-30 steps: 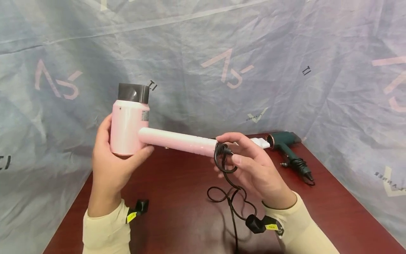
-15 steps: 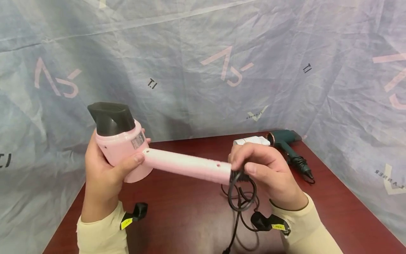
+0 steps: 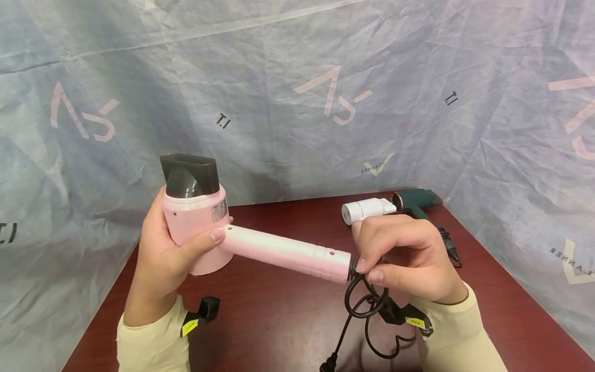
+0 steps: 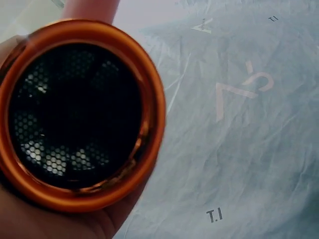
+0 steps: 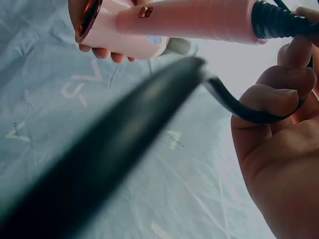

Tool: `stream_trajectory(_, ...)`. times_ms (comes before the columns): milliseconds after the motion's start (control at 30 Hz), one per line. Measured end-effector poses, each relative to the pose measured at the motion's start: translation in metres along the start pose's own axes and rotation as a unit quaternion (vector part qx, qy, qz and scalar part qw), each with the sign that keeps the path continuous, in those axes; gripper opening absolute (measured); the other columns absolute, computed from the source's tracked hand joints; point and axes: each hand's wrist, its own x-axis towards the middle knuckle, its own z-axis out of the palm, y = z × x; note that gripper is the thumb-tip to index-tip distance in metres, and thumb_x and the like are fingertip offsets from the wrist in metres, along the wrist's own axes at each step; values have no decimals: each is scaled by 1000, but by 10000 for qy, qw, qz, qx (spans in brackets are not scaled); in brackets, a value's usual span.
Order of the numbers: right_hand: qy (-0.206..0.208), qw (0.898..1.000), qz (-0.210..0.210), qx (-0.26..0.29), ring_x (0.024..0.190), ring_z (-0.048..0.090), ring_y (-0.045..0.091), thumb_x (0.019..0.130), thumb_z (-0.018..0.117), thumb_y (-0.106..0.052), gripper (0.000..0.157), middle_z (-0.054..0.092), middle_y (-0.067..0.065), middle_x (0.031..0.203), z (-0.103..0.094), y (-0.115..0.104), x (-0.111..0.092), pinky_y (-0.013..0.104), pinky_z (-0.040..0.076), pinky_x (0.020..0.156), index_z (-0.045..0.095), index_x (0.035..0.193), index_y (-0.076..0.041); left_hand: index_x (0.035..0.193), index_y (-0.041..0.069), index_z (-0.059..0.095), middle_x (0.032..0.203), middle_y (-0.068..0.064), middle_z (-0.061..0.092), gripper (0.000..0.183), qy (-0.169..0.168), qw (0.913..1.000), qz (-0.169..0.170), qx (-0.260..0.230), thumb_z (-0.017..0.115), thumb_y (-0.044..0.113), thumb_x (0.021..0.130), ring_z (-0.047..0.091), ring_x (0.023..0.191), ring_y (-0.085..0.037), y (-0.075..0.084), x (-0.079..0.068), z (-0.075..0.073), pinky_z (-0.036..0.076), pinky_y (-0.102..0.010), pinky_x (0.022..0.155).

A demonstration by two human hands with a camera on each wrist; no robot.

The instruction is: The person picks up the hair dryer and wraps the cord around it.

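Observation:
My left hand (image 3: 165, 258) grips the barrel of a pink hair dryer (image 3: 288, 251), thumb across its near side by the handle joint. The dryer is held above the table, its black nozzle (image 3: 189, 175) pointing up and its handle slanting down to the right. In the left wrist view the copper-rimmed rear grille (image 4: 82, 204) faces the camera. At the handle's end my right hand (image 3: 409, 253) pinches the black power cord (image 3: 355, 312) between thumb and fingers. The cord hangs in loops below, with its plug (image 3: 328, 363) near the bottom edge. A blurred stretch of cord (image 5: 114, 134) crosses the right wrist view.
Toward the back right of the dark red table (image 3: 260, 320) lie a white hair dryer (image 3: 364, 209) and a dark green hair dryer (image 3: 416, 199), end to end. The green one's handle is partly behind my right hand. A grey printed sheet (image 3: 279, 129) surrounds the table.
The pink hair dryer dropped lower and tipped toward me, swinging left, then back right. My right hand moved right and down, from the handle's end to pinching the cord.

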Motion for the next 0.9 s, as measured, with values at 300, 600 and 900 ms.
stream_trajectory(300,121,9998,-144,28,63,48,16,83,68,16,12,56,13,72,7,6,2,24,39,58,67,94,11,133,-5,55,110,-18,69,68,-403,9982,114,423,78,-15,69,70,85,-26,-5,1,3,60,-31,74)
stream_trajectory(600,519,9957,651,-400,79,52,24,95,71,-4,13,61,14,86,16,22,-10,35,42,65,71,104,5,134,-10,50,113,-25,66,70,-685,9960,516,-234,71,-19,68,73,87,-33,-6,1,19,64,-40,78)
stream_trajectory(900,1081,9588,2606,-343,61,56,21,112,42,-17,27,58,7,76,24,36,-15,35,52,54,62,99,-5,132,-13,51,114,-27,64,70,447,9871,1277,-858,68,-24,65,71,90,-36,-8,3,26,63,-43,82)
